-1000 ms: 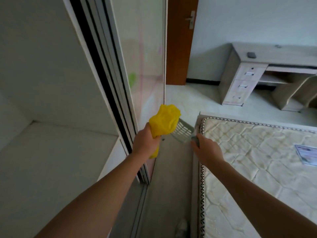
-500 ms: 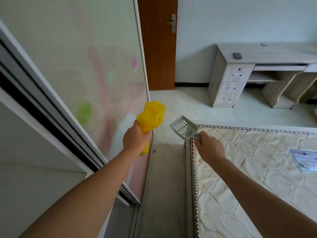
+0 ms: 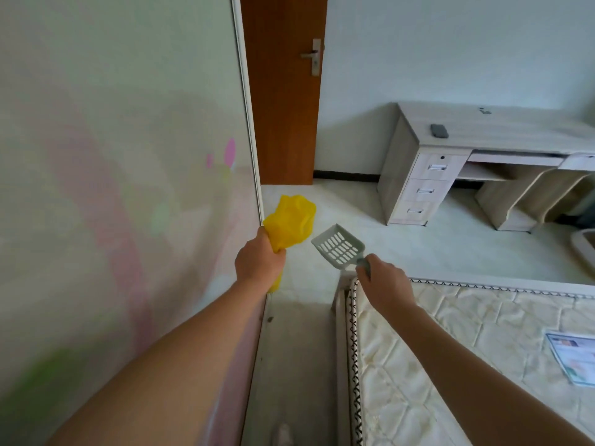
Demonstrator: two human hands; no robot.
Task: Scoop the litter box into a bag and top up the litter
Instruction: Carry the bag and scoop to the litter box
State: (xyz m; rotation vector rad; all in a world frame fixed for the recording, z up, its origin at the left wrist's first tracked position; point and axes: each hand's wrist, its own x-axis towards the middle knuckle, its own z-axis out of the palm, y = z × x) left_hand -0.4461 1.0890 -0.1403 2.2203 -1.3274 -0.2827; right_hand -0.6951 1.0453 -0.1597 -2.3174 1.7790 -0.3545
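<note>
Yellow plastic, a crumpled bag (image 3: 289, 222), bulges out of the top of the left hand (image 3: 259, 262), whose fingers are curled tight round its gathered neck; a short tail of it hangs below the fist. The right hand (image 3: 384, 286) grips the handle of a grey slotted litter scoop (image 3: 338, 246), with the slotted pan tilted up and away from the person. Bag and scoop are near each other but apart, both held in the air over the pale floor (image 3: 354, 204), just past the far left corner of a bare quilted mattress (image 3: 450, 349).

A printed leaflet (image 3: 573, 358) lies near the mattress's right edge; its text is too small to read.

Compared with half a second ago, the dark sliding track on the left has gone from view and the frosted panel (image 3: 128, 156) with its pink and green marks fills that side. The brown door (image 3: 283, 91) and the wooden desk (image 3: 483, 130) appear nearer. Both grips are unchanged; a second ago the bag overlapped the scoop.

Both forearms reach forward, the left along the panel's edge, the right over the mattress. A small dark object (image 3: 439, 131) lies near the left end of the desk top.
</note>
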